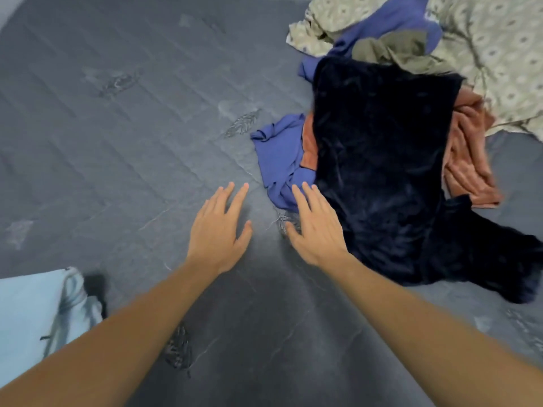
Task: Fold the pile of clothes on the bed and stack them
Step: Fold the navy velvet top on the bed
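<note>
A pile of loose clothes lies on the right side of the grey quilted bed [123, 148]. On top is a dark navy velvet garment [382, 171]. Under it show a blue-violet garment [279, 154], a rust-orange one [467, 160] and an olive one [393, 48]. My left hand [219, 230] hovers flat over bare mattress, fingers spread, holding nothing. My right hand [316, 227] is also open, palm down, its fingertips at the near edge of the blue-violet garment, beside the navy one.
A cream patterned sheet [499, 54] is bunched at the far right behind the pile. A light blue folded cloth with a grey print [35, 312] lies at the near left edge. The bed's left half is bare quilted mattress.
</note>
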{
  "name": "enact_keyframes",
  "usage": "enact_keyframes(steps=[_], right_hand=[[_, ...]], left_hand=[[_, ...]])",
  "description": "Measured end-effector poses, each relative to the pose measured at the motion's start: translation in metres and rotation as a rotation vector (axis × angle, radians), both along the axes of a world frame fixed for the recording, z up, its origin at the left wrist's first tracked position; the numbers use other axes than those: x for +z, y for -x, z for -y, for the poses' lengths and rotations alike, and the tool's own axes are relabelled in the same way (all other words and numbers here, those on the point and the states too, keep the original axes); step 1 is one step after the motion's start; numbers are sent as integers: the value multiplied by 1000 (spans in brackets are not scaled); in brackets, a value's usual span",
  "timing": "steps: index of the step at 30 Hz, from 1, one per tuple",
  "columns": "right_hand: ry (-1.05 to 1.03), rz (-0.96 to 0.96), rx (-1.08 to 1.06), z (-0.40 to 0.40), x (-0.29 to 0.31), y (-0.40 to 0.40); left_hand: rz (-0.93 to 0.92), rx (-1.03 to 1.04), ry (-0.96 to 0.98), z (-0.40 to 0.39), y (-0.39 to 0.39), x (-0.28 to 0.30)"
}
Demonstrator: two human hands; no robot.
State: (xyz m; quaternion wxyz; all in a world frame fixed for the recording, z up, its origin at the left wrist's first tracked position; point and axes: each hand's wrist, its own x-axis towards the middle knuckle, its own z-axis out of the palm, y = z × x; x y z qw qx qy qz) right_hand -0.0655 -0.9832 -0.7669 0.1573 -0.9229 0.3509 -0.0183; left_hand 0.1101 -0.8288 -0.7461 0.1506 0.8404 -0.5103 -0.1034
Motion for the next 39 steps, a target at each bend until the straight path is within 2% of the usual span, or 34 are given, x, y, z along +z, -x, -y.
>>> enact_keyframes(steps=[6,12,16,20,28,32,37,39], right_hand=[[-8,-11,-125,64,-10,38],[-84,-131,-88,81,-32,159],[-150,-213,24,72,-51,224],[-114,-225,103,69,-70,244],[8,-112,66,67,-85,242],[5,-20,72,68,-81,243],[-129,171,-52,66,-26,235],[-182,218,-103,67,13,227]], left_hand=[[-55,-133,36,66,24,-19],[-214,-249,-112,83,137,-44],[-260,-180,-223,85,188,-64],[-213,-64,-199,95,200,-81],[-143,80,-33,102,203,-96],[-96,142,-12,107,200,-95],[-248,162,60,104,192,-56],[-395,155,170,103,188,-26]])
